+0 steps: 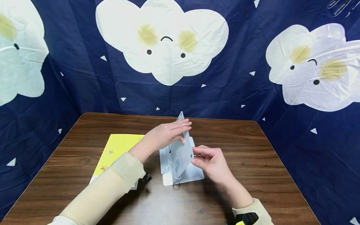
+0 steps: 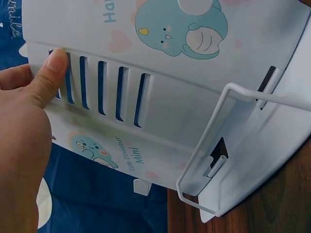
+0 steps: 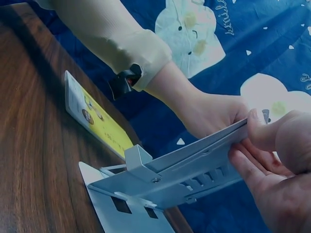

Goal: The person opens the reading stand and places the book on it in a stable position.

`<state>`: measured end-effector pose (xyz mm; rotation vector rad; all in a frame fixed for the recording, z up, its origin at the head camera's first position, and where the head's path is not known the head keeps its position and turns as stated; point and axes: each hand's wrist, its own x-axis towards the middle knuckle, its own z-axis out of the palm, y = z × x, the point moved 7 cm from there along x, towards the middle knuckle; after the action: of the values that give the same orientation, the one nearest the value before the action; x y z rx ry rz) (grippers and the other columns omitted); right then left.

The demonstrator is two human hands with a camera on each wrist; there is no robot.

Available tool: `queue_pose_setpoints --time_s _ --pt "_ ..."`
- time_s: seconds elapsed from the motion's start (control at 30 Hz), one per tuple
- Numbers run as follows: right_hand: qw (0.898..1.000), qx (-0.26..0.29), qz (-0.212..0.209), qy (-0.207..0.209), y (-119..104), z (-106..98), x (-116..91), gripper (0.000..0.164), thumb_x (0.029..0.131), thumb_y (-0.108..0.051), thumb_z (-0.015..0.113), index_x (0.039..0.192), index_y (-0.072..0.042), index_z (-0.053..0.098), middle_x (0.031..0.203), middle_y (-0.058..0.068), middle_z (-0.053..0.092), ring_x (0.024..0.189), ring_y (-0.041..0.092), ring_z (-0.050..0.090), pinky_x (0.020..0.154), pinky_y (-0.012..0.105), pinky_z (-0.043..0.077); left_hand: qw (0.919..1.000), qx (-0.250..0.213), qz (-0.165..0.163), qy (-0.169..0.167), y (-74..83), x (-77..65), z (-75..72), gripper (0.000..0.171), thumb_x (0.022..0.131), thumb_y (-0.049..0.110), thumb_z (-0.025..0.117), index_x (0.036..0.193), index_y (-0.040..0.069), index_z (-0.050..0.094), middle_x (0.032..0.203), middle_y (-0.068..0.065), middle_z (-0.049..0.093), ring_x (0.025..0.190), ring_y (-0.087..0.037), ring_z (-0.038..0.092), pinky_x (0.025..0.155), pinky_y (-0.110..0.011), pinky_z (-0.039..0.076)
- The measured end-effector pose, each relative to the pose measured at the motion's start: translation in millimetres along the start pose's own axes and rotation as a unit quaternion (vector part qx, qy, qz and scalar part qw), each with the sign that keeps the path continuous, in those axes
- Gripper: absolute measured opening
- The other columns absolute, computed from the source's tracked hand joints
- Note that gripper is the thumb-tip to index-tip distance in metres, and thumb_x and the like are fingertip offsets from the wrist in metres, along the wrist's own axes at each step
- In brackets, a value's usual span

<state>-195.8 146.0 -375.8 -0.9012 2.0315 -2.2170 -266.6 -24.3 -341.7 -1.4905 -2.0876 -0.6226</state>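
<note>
2 hands grip the raised panel point(image 1: 182, 157) of a pale stand point(image 1: 194, 175) on the counter point(image 1: 239, 150).
The left hand point(image 1: 166, 135) pinches the panel's edge, thumb over the slots point(image 2: 100, 88) on the printed face and fingers behind; the right hand point(image 1: 209, 162) is clamped on another edge, between thumb and fingers. The stand sits around the middle of the counter, its base flat and the panel tilted steeply up from it, with a white wire loop point(image 2: 201, 138) at the hinged end and a teal dinosaur print point(image 2: 170, 31) on the face. Left of it lies a yellow book point(image 1: 121, 148), partly behind the left sleeve point(image 1: 107, 187).
</note>
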Motion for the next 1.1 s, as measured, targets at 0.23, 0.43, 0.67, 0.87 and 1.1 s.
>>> queue_pose_setpoints --time_s 0.23,0.43,0.67,0.87,1.1 --pt "0.999 -0.022 0.014 0.027 -5 8 0 0.040 0.083 0.023 0.075 0.122 0.022 0.066 0.112 0.030 0.068 0.103 0.017 0.073 0.089 0.035 0.061 1.0000 -0.001 -0.006 -0.001 -2.3 -0.9 -1.4 0.057 0.089 0.026 0.082 0.141 0.008 0.068 0.153 -0.007 0.059 0.144 -0.020 0.051 0.111 -0.032 0.047" --pt "0.997 -0.048 0.027 0.047 -8 13 -1 0.039 0.083 0.022 0.076 0.122 0.019 0.069 0.110 0.030 0.069 0.102 0.024 0.074 0.086 0.032 0.062 1.0000 0.004 0.001 0.002 -2.6 -1.3 -2.3 0.057 0.088 0.026 0.083 0.140 0.009 0.069 0.150 -0.007 0.061 0.142 -0.020 0.053 0.108 -0.030 0.049" --pt "0.995 -0.065 0.043 0.055 -10 19 1 0.039 0.085 0.019 0.077 0.123 0.015 0.070 0.113 0.027 0.070 0.104 0.019 0.074 0.087 0.032 0.061 0.9998 0.002 0.016 0.010 -5.1 -1.8 -4.8 0.059 0.085 0.026 0.084 0.140 0.009 0.069 0.148 -0.006 0.063 0.141 -0.021 0.055 0.107 -0.030 0.050" --pt "0.994 -0.083 0.038 0.062 -10 23 2 0.038 0.084 0.016 0.080 0.121 0.014 0.072 0.110 0.025 0.073 0.101 0.022 0.074 0.088 0.033 0.061 0.9990 0.016 0.040 0.012 -4.3 -0.8 -8.2 0.061 0.083 0.024 0.086 0.139 0.008 0.069 0.145 -0.005 0.065 0.139 -0.021 0.057 0.107 -0.031 0.050" --pt "0.995 -0.070 0.032 0.070 -11 32 6 0.039 0.083 0.018 0.080 0.121 0.016 0.071 0.109 0.027 0.072 0.101 0.020 0.073 0.091 0.037 0.060 0.9968 0.046 0.064 0.010 -2.4 -0.3 -11.6 0.060 0.083 0.022 0.088 0.138 0.007 0.069 0.143 -0.006 0.067 0.137 -0.020 0.059 0.107 -0.031 0.050"
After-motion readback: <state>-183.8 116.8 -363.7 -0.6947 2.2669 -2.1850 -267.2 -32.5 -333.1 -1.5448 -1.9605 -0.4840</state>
